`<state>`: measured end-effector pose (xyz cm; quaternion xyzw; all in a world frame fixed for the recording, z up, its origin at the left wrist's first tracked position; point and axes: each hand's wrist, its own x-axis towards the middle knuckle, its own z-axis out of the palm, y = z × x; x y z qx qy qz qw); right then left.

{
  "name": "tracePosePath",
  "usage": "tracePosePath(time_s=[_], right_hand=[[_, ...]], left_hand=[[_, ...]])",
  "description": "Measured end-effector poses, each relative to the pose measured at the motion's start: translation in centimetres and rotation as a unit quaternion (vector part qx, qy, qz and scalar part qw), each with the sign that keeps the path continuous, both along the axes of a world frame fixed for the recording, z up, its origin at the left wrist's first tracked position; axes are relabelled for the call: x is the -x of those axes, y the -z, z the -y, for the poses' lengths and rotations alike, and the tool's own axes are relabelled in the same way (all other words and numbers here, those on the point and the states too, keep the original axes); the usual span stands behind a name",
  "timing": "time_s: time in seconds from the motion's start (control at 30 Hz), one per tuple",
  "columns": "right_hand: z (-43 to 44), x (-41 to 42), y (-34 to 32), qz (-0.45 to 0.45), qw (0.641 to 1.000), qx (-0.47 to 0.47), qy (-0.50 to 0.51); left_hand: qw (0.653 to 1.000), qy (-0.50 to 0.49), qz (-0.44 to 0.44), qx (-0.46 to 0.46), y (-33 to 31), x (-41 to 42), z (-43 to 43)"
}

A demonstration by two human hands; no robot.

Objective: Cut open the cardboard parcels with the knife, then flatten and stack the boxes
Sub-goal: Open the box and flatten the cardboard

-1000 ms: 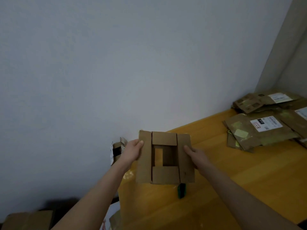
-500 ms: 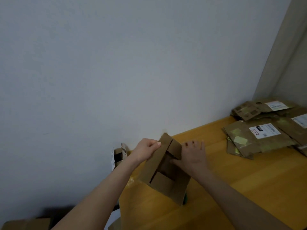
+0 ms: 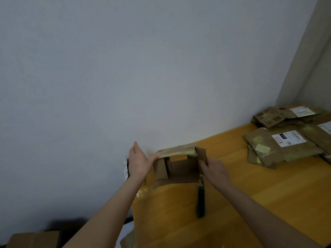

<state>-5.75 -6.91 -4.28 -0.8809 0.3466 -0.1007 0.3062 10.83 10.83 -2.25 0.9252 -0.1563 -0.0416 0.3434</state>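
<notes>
Cardboard box (image 3: 180, 169) is between the hands, behind the knife (image 3: 201, 203): left hand (image 3: 138, 162) flat against it, right hand (image 3: 215, 170) gripping its flap.

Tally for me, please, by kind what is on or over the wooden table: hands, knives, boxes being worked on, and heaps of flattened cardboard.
Hands: 2 (left hand, right hand)
Knives: 1 (green knife)
Boxes being worked on: 1 (open box)
Heaps of flattened cardboard: 2 (near heap, far heap)
Total: 6
</notes>
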Motion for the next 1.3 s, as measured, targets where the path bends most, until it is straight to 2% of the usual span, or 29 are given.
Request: tracePosePath(time_s=[0.1, 0.17, 0.23, 0.37, 0.43, 0.47, 0.57, 0.63, 0.73, 0.83, 0.9, 0.93, 1.03, 1.1, 1.17, 1.23, 1.3], right_hand=[[0.2, 0.1, 0.0, 0.023, 0.999, -0.023, 0.035], [0.3, 0.1, 0.1, 0.042, 0.996, -0.067, 0.04], [0.5, 0.2, 0.4, 0.065, 0.988, -0.138, 0.025], [0.7, 1.2, 0.7, 0.119, 0.958, -0.26, -0.01], [0.8, 1.4, 0.9, 0.125, 0.95, -0.284, -0.02], [1.0, 1.4, 1.1, 0.126, 0.949, -0.29, -0.015], [2.0, 1.6, 2.0, 0.13, 0.943, -0.304, 0.029], [2.8, 2.1, 2.5, 0.137, 0.929, -0.34, 0.059], [4.1, 2.7, 3.2, 0.132, 0.885, -0.441, 0.064], [4.7, 3.4, 3.2, 0.096, 0.825, -0.557, -0.015], [4.6, 3.4, 3.4, 0.07, 0.803, -0.589, -0.061], [4.4, 3.2, 3.5, 0.066, 0.798, -0.595, -0.062], [3.4, 1.8, 4.7, 0.042, 0.816, -0.576, -0.037], [2.5, 1.0, 5.9, 0.017, 0.803, -0.592, -0.063], [1.7, 0.5, 7.2, -0.004, 0.797, -0.598, -0.09], [1.2, 0.2, 7.9, -0.023, 0.814, -0.57, -0.107], [0.4, -0.2, 8.0, -0.088, 0.83, -0.522, -0.178]], left_hand=[[0.979, 0.039, -0.188, 0.063, 1.8, 0.7, -0.3], [0.965, 0.062, -0.238, 0.091, 2.3, 1.2, 0.2], [0.969, 0.066, -0.226, 0.074, 2.3, 1.2, 0.8], [0.991, 0.03, -0.129, -0.026, 2.5, 0.5, 1.0], [0.992, 0.037, -0.117, -0.03, 2.5, 0.6, 0.8], [0.989, 0.051, -0.141, -0.003, 2.6, 0.5, 0.6], [0.946, 0.114, -0.277, 0.122, 2.5, 0.2, -0.6], [0.911, 0.116, -0.349, 0.19, 2.3, -0.3, -1.7], [0.839, 0.107, -0.453, 0.282, 2.2, -1.4, -2.9], [0.794, 0.173, -0.508, 0.286, 2.4, -2.2, -3.9], [0.795, 0.172, -0.511, 0.278, 3.0, -2.6, -4.2], [0.812, 0.146, -0.496, 0.271, 3.4, -2.7, -4.2], [0.874, 0.071, -0.414, 0.243, 4.1, -2.2, -3.8], [0.894, 0.058, -0.372, 0.245, 4.7, -2.0, -4.0], [0.901, 0.065, -0.361, 0.231, 5.2, -2.1, -4.8], [0.899, 0.061, -0.377, 0.214, 5.5, -2.1, -5.6], [0.89, 0.024, -0.396, 0.224, 6.0, -2.0, -6.2]])
